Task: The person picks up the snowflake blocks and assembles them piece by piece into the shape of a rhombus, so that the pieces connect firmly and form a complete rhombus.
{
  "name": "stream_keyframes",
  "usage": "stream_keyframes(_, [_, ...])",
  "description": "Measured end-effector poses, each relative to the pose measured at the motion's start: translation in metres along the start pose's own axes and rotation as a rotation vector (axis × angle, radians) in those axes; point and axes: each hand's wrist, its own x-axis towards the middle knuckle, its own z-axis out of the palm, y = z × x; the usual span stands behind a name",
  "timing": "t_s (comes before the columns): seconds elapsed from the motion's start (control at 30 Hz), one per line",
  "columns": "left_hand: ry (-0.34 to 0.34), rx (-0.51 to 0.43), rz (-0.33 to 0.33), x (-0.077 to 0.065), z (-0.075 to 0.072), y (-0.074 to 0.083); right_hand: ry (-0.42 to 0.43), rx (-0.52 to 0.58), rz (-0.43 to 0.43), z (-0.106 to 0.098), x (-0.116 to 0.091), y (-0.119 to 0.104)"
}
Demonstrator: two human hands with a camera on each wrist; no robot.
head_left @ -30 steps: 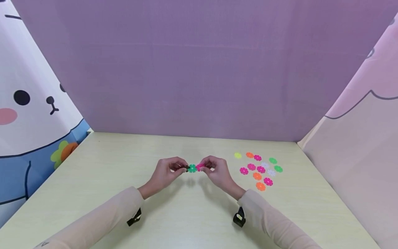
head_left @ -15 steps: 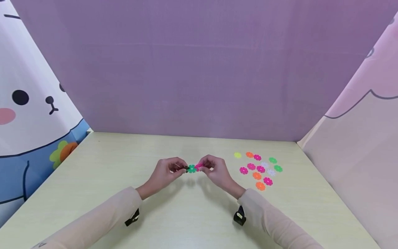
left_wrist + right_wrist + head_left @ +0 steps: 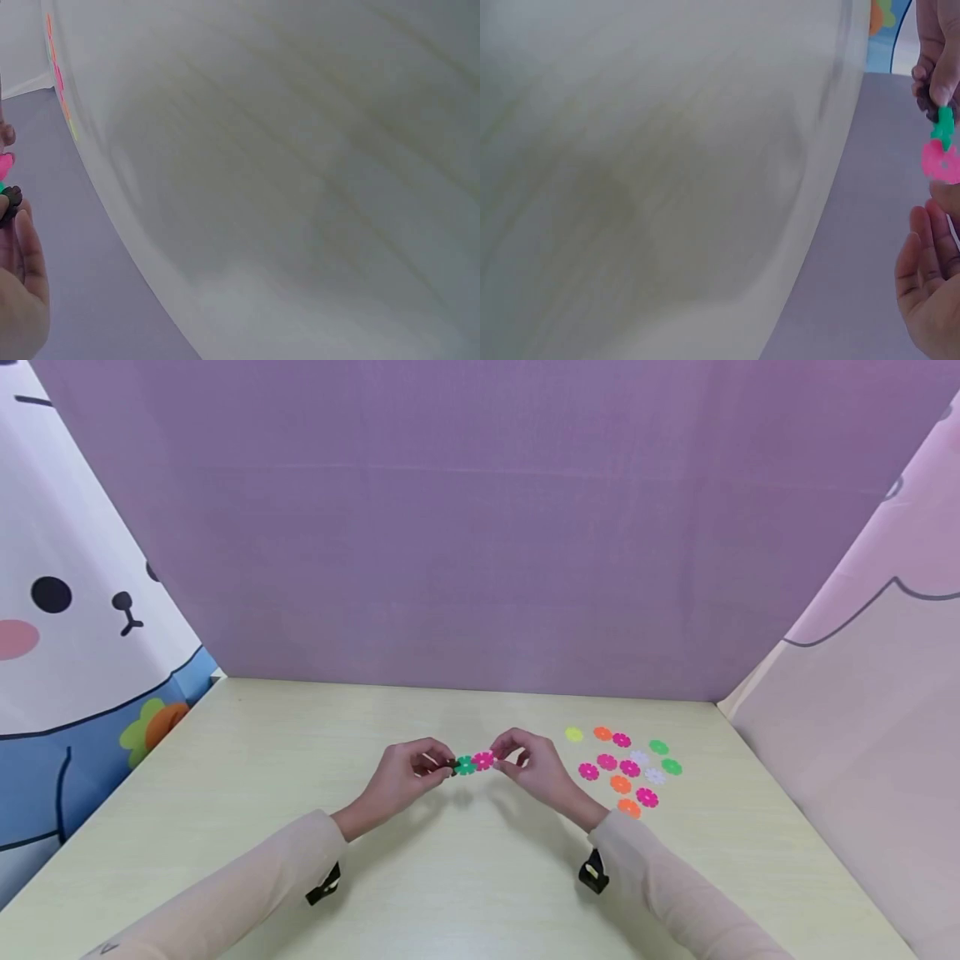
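Observation:
Three flower-shaped interlocking discs form a short row between the hands, above the table. My left hand (image 3: 401, 777) pinches the dark disc (image 3: 927, 101) at the row's left end, its fingers covering most of it. The green disc (image 3: 465, 765) sits in the middle, and at an angle to the dark one. Slotted to its right is the pink disc (image 3: 483, 761), now almost wholly showing. My right hand (image 3: 536, 768) holds the pink disc by its right edge, between thumb and index finger. In the right wrist view the thumb overlaps that edge.
On the pale table (image 3: 262, 760), right of the hands, lie several loose discs: yellow (image 3: 573, 734), orange (image 3: 620, 784), pink (image 3: 647, 797), green (image 3: 671, 767) and white (image 3: 655, 776). A purple panel (image 3: 480, 527) closes the back; printed cloths hang at both sides.
My right hand has shifted right and its fingertips have slid to the pink disc's outer edge, uncovering more of the disc. The left hand has barely moved.

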Motion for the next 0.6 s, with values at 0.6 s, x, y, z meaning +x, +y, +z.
stream_keyframes(0.6, [0.006,-0.009,0.014,-0.004,-0.003,-0.005,-0.004,-0.15,0.08,-0.041,-0.024,0.046])
